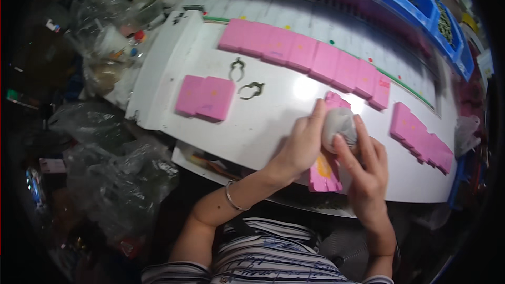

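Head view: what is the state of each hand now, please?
Left hand: partly curled beside the round greyish-white object; its grip cannot be told.
Right hand: closed, holding that object.

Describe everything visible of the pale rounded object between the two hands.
The pale rounded object is grey-white and dome-like, with faint darker patches; its material is unclear. It covers the middle of a long pink piece, whose ends show beyond it; whether it presses on that piece cannot be told. The left hand holds its left side; the right hand its right and near sides.
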Tool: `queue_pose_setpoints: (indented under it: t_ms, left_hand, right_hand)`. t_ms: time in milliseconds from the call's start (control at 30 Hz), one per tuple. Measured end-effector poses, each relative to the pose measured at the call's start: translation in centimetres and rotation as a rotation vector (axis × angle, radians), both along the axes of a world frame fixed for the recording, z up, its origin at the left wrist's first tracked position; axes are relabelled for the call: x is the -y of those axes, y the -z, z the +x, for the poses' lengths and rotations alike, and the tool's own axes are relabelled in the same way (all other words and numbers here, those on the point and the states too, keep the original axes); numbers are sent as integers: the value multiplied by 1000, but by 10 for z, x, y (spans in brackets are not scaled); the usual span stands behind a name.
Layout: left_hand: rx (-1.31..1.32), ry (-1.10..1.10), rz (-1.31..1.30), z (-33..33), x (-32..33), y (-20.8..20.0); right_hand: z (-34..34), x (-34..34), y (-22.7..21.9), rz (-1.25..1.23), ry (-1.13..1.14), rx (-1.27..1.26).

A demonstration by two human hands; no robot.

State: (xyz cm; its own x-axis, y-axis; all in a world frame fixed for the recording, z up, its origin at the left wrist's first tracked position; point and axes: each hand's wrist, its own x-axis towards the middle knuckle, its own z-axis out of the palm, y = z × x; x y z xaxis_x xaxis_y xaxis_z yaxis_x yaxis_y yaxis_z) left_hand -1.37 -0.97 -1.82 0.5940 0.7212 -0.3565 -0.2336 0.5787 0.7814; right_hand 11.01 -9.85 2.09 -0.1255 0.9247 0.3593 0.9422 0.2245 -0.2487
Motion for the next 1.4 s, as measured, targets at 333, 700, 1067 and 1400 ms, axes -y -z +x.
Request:
queue_pose_setpoints:
  t_ms: [333,700,1067,1400]
  left_hand:
    - [-27,3,63,2,-3,7]
    - [68,-100,501,5,2,0]
    - [40,73,434,0,1,4]
    - [-34,317,374,-28,-25,-25]
  right_hand:
    - [4,-2,-1,-4,6,9]
    - [5,13,-27,-427,-65,-369]
    - [8,-5,-7,-114,164,-1004]
    - [-9,-32,-1,-147,109,-1273]
